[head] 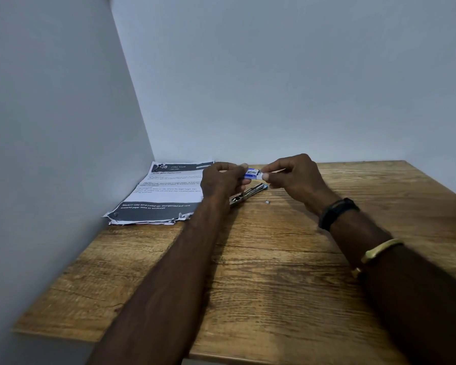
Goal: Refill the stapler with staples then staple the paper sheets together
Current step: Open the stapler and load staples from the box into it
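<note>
A small blue and white staple box (252, 173) is held above the table between both hands. My left hand (223, 180) grips its left end and my right hand (292, 177) pinches its right end with thumb and forefinger. Right below the box the stapler (248, 194) lies on the wooden table (287, 272), opened out flat, its metal rail showing; my left hand hides part of it. A stack of printed paper sheets (161, 193) with torn edges lies at the back left, against the wall.
A tiny metal bit (267, 202), perhaps a scrap of staples, lies on the table right of the stapler. Grey walls close the table at the left and the back. My right wrist wears a black band (336, 212) and a gold bangle (379, 250).
</note>
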Demonstrator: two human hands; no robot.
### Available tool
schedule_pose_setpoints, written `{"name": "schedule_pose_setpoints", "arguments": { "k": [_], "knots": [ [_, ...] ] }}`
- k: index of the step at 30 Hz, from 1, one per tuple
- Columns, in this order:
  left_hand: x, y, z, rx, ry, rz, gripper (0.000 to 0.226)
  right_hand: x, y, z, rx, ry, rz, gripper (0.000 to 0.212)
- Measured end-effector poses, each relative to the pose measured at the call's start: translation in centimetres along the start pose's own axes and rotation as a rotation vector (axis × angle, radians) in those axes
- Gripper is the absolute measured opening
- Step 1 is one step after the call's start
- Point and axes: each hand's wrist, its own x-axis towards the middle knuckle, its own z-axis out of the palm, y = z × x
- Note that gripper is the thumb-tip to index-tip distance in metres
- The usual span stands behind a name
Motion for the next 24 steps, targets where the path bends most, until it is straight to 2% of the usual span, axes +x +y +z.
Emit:
{"name": "schedule_pose_setpoints", "arguments": {
  "k": [7,12,16,18,20,24],
  "knots": [
    [-0.6,0.2,0.1,0.010,-0.059,0.003,0.013,-0.2,-0.5,0.0,-0.028,-0.033,-0.059,0.012],
    [-1.1,0.4,0.5,0.018,-0.158,0.013,0.016,-0.2,-0.5,-0.2,0.027,-0.021,-0.033,0.029],
    [-1.1,0.3,0.6,0.104,-0.195,0.034,0.026,-0.4,-0.6,-0.2,0.061,-0.110,-0.014,0.037],
    [-1.1,0.2,0.7,0.118,-0.176,0.028,0.024,-0.5,-0.5,-0.1,0.037,-0.149,-0.020,0.036],
    [-1.2,0.3,0.7,0.108,-0.169,0.012,0.010,-0.5,-0.5,-0.2,0.023,-0.153,-0.008,0.033],
    [-1.4,0.5,1.0,0.089,-0.167,0.023,0.014,-0.3,-0.3,-0.3,0.028,-0.084,0.045,0.028]
  ]
}}
